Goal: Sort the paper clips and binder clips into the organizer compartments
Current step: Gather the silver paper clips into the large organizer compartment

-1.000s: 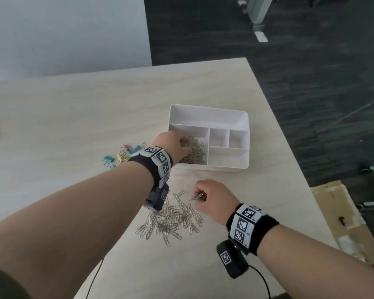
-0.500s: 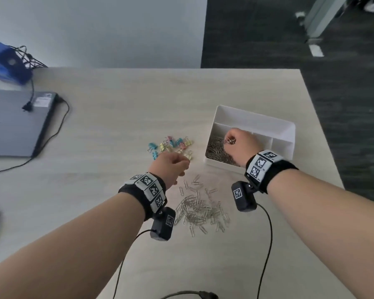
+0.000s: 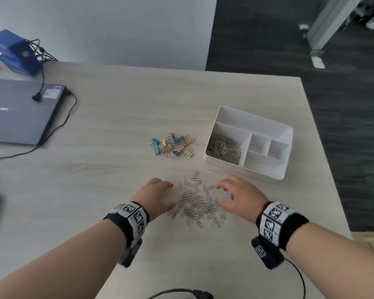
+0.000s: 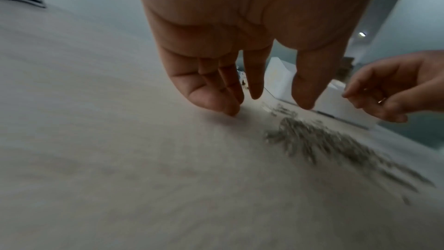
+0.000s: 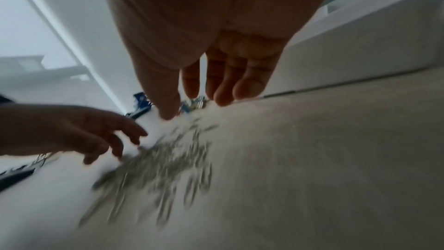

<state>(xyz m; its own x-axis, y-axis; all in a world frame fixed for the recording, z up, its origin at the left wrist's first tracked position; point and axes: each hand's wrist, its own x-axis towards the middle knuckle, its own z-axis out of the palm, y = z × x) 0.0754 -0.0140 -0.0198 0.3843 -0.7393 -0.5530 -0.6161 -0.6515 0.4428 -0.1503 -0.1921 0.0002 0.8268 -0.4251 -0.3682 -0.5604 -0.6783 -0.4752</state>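
A loose heap of silver paper clips (image 3: 195, 203) lies on the table between my hands, blurred in both wrist views (image 4: 331, 145) (image 5: 163, 161). My left hand (image 3: 158, 195) hovers at its left edge, fingers relaxed and empty (image 4: 240, 90). At the right edge my right hand (image 3: 233, 197) spreads its fingers, also empty (image 5: 204, 92). Behind the heap stands the white organizer (image 3: 286, 134), its large left compartment holding paper clips (image 3: 225, 148). Coloured binder clips (image 3: 173, 145) lie in a cluster left of the organizer.
A closed grey laptop (image 3: 17, 113) with cables sits at the table's far left, a blue device (image 3: 17, 53) behind it. A black cable (image 3: 181, 293) runs along the near edge. The table's right edge drops to dark floor just past the organizer.
My right hand has left the organizer's paper clip compartment and come back down to the heap. My left hand has opened and shifted to the heap's left side. The head view has tilted back.
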